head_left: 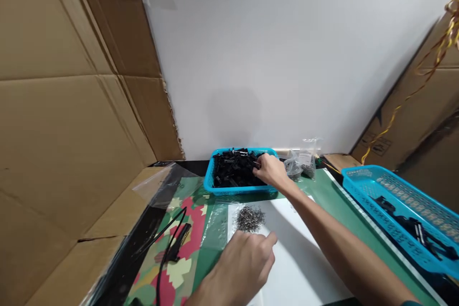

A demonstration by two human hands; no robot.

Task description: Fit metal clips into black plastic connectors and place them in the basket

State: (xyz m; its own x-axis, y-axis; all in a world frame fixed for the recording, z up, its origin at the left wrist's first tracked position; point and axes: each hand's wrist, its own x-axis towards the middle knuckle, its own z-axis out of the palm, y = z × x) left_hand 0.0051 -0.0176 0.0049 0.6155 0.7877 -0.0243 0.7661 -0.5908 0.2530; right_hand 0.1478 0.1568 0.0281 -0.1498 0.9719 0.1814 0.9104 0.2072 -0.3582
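R hand reaches into far basket of black parts, L hand curls near metal bits; can't tell if either grip's clamped; parts prob. best pinched singly.

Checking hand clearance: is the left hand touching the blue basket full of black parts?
Apart: the head view shows white paper and the metal pile between the left hand and the blue basket.

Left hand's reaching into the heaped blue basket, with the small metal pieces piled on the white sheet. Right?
Wrong hand: the head view shows the right hand reaching into the heaped blue basket. The small metal pieces are indeed piled on the white sheet.
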